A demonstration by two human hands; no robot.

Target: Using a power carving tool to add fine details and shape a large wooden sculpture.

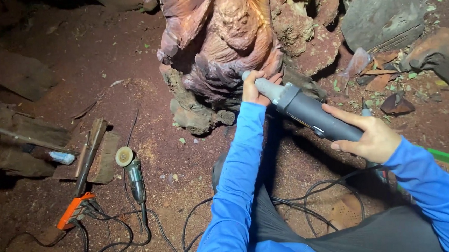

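Both hands hold a grey power tool [307,113] near the middle of the view, its nose at twelve o'clock against the red wood carving [219,43]. The right hand [368,135] is wrapped around the body; the left hand [253,88] is closed on the neck. At eight o'clock lies a small grinder [133,173] — cables [112,242] trailing beside an orange power strip [73,210].

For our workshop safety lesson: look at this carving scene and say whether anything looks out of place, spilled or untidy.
Yes. An angle grinder lies loose on the sawdust-covered ground, disc exposed, among tangled black cables trailing past the person's legs. Both hands, left hand and right hand, hold the grey power tool against the carved wood.
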